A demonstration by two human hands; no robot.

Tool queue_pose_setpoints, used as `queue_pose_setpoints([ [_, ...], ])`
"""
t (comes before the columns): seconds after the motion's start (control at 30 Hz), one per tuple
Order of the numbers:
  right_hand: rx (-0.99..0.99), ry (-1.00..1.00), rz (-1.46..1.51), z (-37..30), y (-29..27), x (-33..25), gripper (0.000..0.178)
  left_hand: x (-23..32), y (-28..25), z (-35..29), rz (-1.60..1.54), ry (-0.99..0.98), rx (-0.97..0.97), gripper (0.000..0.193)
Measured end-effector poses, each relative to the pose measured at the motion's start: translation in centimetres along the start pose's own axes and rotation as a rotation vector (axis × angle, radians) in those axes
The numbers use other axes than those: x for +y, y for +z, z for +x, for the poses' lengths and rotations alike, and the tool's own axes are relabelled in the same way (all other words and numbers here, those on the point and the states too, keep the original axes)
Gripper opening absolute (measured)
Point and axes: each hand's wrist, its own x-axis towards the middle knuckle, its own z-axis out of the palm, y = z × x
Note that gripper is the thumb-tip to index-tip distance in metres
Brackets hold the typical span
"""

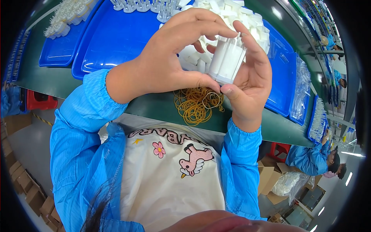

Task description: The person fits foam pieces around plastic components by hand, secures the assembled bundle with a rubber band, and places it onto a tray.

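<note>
Between both hands I hold a clear plastic pronged holder filled with white cylinders, tilted slightly, its round base toward me. My left hand grips it from the left, with the thumb at the base and the fingertips near the prong tips. From the right, my right hand curls around it, its thumb by the base and its index finger at the top. Just below the hands lies a heap of tan rubber bands. Behind them rises a pile of loose white cylinders, partly hidden by my fingers.
A large blue tray stands left, with several clear pronged holders along its far side. Filled holders sit in another tray farther left. At right are bagged clear parts and a co-worker in a blue sleeve.
</note>
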Motion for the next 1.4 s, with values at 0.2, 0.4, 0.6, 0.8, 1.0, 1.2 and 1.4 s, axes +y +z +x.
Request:
queue_pose_setpoints([
  [0.2,-0.039,-0.046,-0.144,0.2,-0.1,0.0,0.077,-0.2,-0.2,-0.4,-0.060,-0.050,-0.011,0.073],
  [0.4,-0.066,0.004,-0.325,0.1,-0.7,-1.3,0.069,-0.3,-0.2,-0.4,-0.040,-0.046,-0.025,0.072],
  [0.6,-0.051,-0.036,-0.416,0.1,-0.8,-1.2,0.068,-0.3,0.0,-0.3,-0.009,-0.044,-0.041,0.070],
  [0.8,-0.054,-0.095,-0.490,0.1,-0.8,-0.9,0.067,-0.5,-0.3,-0.3,0.053,-0.003,-0.057,0.068],
  [1.0,-0.042,-0.131,-0.486,0.0,-0.8,-0.6,0.065,-0.6,-0.3,-0.3,0.060,0.006,-0.052,0.066],
  [1.2,-0.050,-0.118,-0.482,-0.1,-0.8,-0.5,0.064,-0.7,-0.3,-0.3,0.060,0.027,-0.051,0.065],
  [1.4,-0.015,-0.214,-0.300,0.3,-0.8,0.1,0.069,-0.5,-0.2,-0.3,0.085,0.028,-0.009,0.072],
])
